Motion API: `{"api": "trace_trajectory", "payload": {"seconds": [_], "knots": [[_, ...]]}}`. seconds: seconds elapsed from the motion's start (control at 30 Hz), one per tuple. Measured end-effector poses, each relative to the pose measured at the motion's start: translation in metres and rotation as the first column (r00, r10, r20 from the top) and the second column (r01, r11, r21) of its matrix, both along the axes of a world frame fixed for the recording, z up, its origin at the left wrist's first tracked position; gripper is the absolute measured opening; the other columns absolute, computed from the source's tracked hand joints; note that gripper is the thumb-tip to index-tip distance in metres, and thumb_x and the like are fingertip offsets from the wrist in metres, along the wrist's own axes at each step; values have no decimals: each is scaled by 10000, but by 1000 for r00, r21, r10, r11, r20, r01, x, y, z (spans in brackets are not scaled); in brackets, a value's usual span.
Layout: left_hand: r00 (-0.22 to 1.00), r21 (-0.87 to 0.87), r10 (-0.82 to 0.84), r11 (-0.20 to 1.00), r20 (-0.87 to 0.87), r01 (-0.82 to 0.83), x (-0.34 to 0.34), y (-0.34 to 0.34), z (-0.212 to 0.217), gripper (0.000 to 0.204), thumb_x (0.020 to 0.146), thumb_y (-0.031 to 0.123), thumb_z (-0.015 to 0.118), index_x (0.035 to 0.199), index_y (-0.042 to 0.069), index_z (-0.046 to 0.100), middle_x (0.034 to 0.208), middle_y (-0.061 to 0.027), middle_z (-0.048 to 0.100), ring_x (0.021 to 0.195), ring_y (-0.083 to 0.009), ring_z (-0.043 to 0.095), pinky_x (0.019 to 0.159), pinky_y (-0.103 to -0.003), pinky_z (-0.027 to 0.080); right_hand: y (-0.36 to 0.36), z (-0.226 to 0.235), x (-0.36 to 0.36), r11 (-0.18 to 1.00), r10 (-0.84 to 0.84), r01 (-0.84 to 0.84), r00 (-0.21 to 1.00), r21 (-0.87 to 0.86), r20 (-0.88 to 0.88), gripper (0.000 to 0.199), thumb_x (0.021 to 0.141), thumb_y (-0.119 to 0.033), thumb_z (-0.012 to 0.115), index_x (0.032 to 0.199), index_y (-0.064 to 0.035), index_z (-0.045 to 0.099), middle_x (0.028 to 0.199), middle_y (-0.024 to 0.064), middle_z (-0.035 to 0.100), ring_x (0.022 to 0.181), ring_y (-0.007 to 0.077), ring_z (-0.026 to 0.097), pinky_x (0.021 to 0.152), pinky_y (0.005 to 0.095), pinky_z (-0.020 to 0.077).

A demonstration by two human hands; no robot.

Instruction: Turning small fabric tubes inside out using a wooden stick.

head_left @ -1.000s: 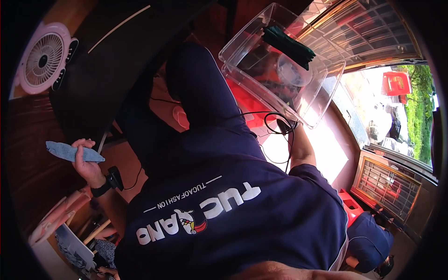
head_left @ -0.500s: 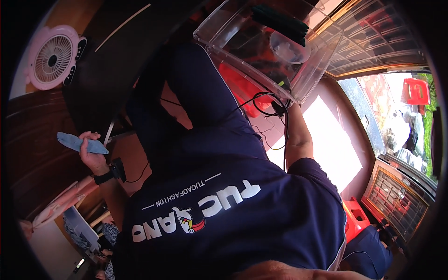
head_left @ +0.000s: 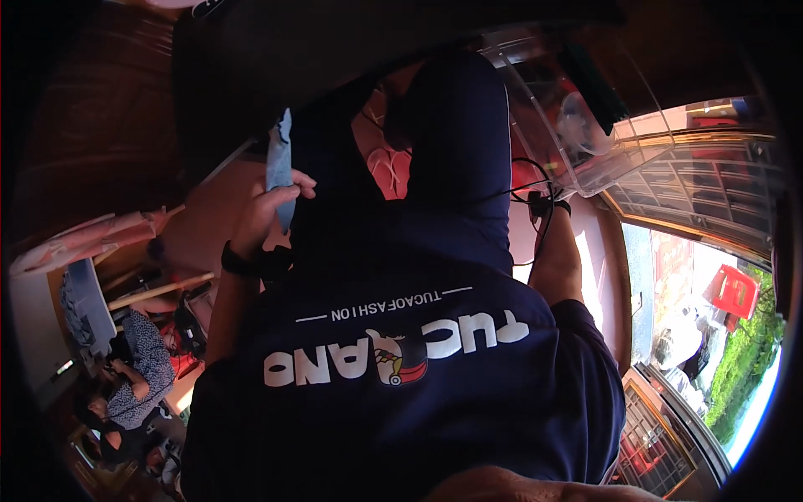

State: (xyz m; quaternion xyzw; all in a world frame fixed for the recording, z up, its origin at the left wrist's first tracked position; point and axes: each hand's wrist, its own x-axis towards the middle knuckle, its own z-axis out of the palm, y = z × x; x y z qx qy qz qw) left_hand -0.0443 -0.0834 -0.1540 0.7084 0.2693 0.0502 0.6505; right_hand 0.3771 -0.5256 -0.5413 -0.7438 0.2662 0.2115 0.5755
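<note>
My left hand [head_left: 272, 203] is closed on a flat, pale-blue piece of cloth [head_left: 279, 166], long and pointed at the ends. The cloth stands up over my lap, gripped between thumb and fingers near its lower end. My right hand [head_left: 549, 189] is down beside my thigh at the near edge of a clear plastic bin [head_left: 535, 113]. Its fingers are hidden, so what they hold cannot be told. A black cable [head_left: 520, 161] loops by that wrist. Inside the bin lie a dark green ridged thing [head_left: 595, 88] and a round translucent one [head_left: 581, 125].
A dark tabletop [head_left: 360, 42] spans the far side above my knees. Pink cloth [head_left: 92, 238] hangs at the left. Another person in a patterned top [head_left: 140, 368] is at the lower left. Barred window panels [head_left: 694, 201] and a red plastic stool [head_left: 733, 293] are at the right.
My left hand has come inward over my lap, turning the blue cloth upright. The view has shifted, and the bin now sits further right. My right hand remains by the bin.
</note>
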Motion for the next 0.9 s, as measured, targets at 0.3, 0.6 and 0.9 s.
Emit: {"api": "trace_trajectory", "payload": {"seconds": [0.3, 0.6, 0.9], "knots": [[963, -764, 139, 587, -230, -268, 101, 44, -147, 253, 816, 209, 500, 903, -10, 591, 827, -119, 625, 741, -256, 627, 731, -372, 500, -44, 58, 6, 969, 166, -176, 984, -171, -70, 209, 785, -205, 634, 975, -129, 591, 890, 52, 611, 737, 238, 611, 571, 365, 502], [869, -427, 440, 757, -225, -494, 214, 57, -222, 166, 835, 185, 484, 861, 58, 588, 807, -90, 594, 711, -225, 610, 737, -371, 508, -3, 142, -49, 852, 409, -473, 869, -225, -277, 245, 769, -276, 672, 940, -106, 627, 851, 80, 644, 760, 217, 629, 593, 362, 504], [868, -343, 482, 800, -122, -493, 249, 73, -236, 210, 864, 218, 477, 896, 55, 605, 848, -98, 610, 725, -209, 612, 713, -334, 509, 18, 166, -78, 578, 639, -770, 633, -271, -437, 250, 771, -291, 672, 928, -99, 640, 840, 93, 652, 752, 208, 635, 602, 358, 506]]}}
